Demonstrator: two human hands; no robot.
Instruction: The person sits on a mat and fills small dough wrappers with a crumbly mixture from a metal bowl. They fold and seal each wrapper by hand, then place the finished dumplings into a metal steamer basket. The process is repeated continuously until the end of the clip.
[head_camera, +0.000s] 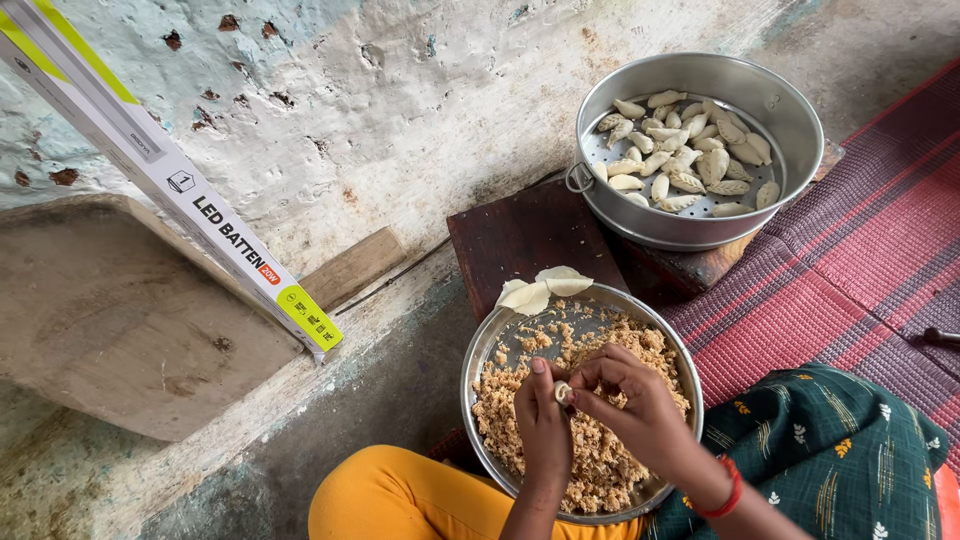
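A: Head view first. Where, against the steel plate (478, 372)?

B: Over its near half, both hands. Left hand (545, 425) upright, fingers curled, thumb and fingertips pinched shut on a small dumpling (563, 392). Right hand (632, 400) just beside, fingers bent down onto the same dumpling from the other side, also closed on it.

A: So, between the two hands?

B: Yes, squeezed between the fingertips of both, held just above the crumbly brown filling (600, 460) heaped in the plate. Mostly hidden; only a pale end showing.

A: On the plate's far rim?

B: Two flat pale dough rounds (545, 289), draped over the edge.

A: Beyond the plate?

B: A dark wooden board (520, 240), touching the far rim. Farther still, up and right, a steel steamer pan (790, 110) with many folded dumplings (685, 150) on its perforated tray.

A: Right of the plate?

B: A red striped mat (840, 260). A red thread at the right wrist.

A: Left of it?

B: Well apart, a long white carton (180, 180) leaning on the rough wall.
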